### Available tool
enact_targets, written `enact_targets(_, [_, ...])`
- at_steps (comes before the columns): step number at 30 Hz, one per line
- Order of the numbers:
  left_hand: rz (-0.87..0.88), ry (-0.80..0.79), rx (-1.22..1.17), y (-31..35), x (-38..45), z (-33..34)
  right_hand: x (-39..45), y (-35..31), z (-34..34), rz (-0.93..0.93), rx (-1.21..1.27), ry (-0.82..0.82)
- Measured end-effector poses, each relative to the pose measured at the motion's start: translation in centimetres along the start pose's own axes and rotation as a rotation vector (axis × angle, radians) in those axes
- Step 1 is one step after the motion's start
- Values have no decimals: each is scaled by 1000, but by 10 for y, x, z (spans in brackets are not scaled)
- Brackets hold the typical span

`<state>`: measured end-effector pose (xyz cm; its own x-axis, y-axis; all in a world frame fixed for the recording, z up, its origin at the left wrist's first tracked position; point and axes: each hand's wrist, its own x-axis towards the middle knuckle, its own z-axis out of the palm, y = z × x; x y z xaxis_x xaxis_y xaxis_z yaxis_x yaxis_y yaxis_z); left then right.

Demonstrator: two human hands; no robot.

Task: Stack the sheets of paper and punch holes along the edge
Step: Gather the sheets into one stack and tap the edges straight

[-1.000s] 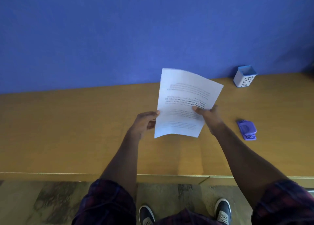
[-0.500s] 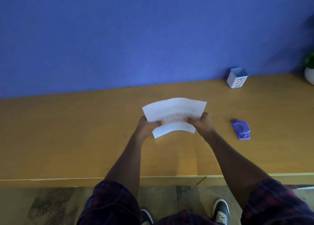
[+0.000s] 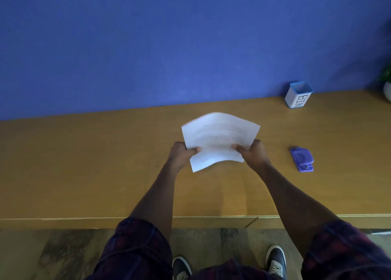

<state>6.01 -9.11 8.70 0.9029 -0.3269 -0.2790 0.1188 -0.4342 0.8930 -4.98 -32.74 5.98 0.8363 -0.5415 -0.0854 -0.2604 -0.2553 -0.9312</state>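
White printed sheets of paper (image 3: 220,137) are held above the middle of the wooden table (image 3: 84,163), curved and tilted away from me. My left hand (image 3: 182,154) grips their left edge and my right hand (image 3: 251,153) grips their right edge, thumbs on top. The far edge of the sheets looks blurred. A small purple hole punch (image 3: 302,159) lies flat on the table to the right of my right hand, apart from it.
A white box with a blue rim marked BIN (image 3: 298,95) stands at the back right against the blue wall. A potted plant (image 3: 387,82) shows at the right edge. The table's front edge runs just above my shoes.
The sheets went from upright to tipped nearly flat over the table, then rose slightly. Both hands now grip them at the sides; the left thumb has moved onto the paper.
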Motion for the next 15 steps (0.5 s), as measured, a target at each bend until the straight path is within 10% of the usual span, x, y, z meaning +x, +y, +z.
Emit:
enact_targets(12, [-23, 33, -229, -11, -4, 8, -7, 24, -1, -57, -197, 102])
enact_targets(15, [-97, 118, -349, -4, -2, 11, -6, 22, 3, 216, -53, 154])
